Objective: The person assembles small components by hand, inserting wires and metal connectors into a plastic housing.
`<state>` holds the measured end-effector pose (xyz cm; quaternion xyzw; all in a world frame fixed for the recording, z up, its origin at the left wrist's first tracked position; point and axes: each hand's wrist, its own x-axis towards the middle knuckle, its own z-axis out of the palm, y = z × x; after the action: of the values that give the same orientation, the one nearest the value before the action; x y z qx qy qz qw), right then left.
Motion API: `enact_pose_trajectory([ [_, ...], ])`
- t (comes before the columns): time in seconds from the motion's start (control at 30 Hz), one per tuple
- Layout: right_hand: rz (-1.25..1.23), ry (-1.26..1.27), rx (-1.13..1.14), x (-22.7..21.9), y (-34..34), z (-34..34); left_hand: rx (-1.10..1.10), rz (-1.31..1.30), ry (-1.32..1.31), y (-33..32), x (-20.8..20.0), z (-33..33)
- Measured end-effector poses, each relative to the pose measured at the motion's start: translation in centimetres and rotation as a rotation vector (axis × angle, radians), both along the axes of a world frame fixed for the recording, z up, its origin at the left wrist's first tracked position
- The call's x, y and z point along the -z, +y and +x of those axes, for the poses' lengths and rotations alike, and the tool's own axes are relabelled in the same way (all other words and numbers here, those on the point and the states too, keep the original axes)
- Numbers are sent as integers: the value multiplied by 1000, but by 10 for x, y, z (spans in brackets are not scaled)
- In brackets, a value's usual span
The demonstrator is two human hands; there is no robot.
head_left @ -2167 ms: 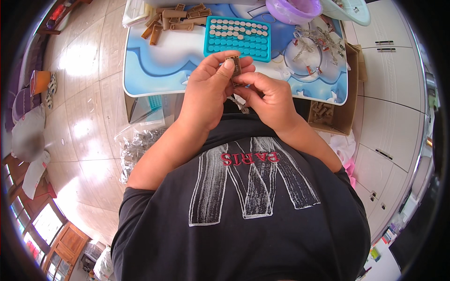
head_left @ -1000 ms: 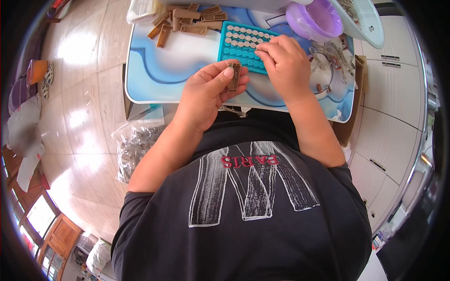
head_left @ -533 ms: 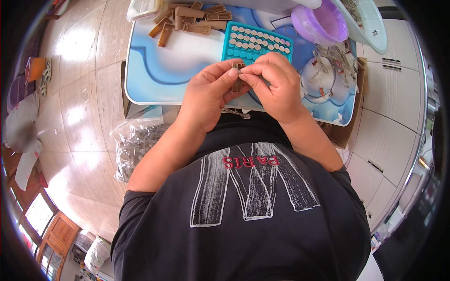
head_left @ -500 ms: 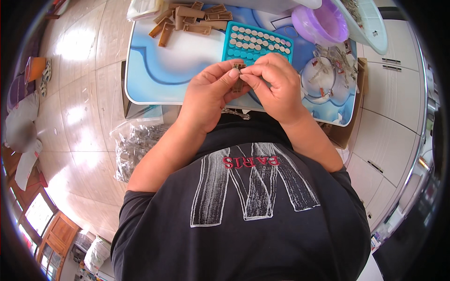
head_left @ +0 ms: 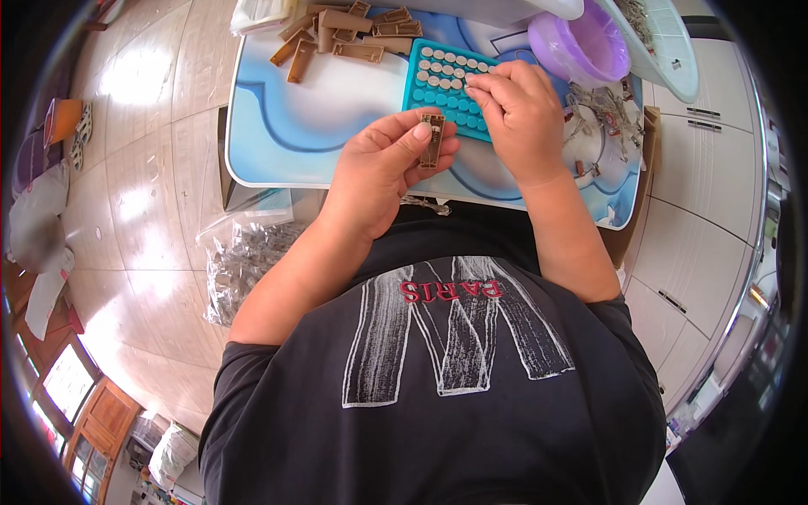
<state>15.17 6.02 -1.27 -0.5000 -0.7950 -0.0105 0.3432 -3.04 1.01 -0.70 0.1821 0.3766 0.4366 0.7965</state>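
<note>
My left hand (head_left: 380, 162) holds a small brown plastic casing (head_left: 432, 143), long and narrow, with its hollow side facing up. The thumb presses on its upper part, near a small pale spot. A teal tray (head_left: 411, 94) with rows of round pockets lies just beyond, its far rows filled with silver button cells (head_left: 433, 67). Over the right part of this tray is my right hand (head_left: 523, 118), thumb and fingers drawn together in a pinch at the button cells. Whatever sits between those fingertips is too small to make out.
Several brown casings (head_left: 358, 52) are piled at the table's far left. A purple basin (head_left: 589, 50) and pale green basket (head_left: 673, 63) stand at the far right. Wired parts (head_left: 602, 118) lie on the right. A clear bag of grey parts (head_left: 244, 265) sits left below the table.
My right hand has left the casing and moved right and away to the button cells in the tray. My left hand stays in place, the casing now more fully visible.
</note>
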Motion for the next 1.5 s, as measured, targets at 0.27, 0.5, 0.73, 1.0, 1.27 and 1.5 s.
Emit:
enact_pose_trajectory([
  [0.27,-99,268,-232,-19,-20,-16,12,13,-13,0,2,-1],
  [0.5,-61,185,-265,-16,-25,-21,-31,4,-40,-1,3,0],
  [0.73,11,65,-75,-5,5,-6,-6,9,-5,0,0,1],
  [1.0,31,131,-150,-12,-5,-9,1,12,-17,1,2,0],
  [1.27,-57,185,-219,-18,-24,-21,-7,17,-17,-1,3,2],
  [1.5,-61,148,-224,-13,-29,-29,-72,28,11,-6,5,6],
])
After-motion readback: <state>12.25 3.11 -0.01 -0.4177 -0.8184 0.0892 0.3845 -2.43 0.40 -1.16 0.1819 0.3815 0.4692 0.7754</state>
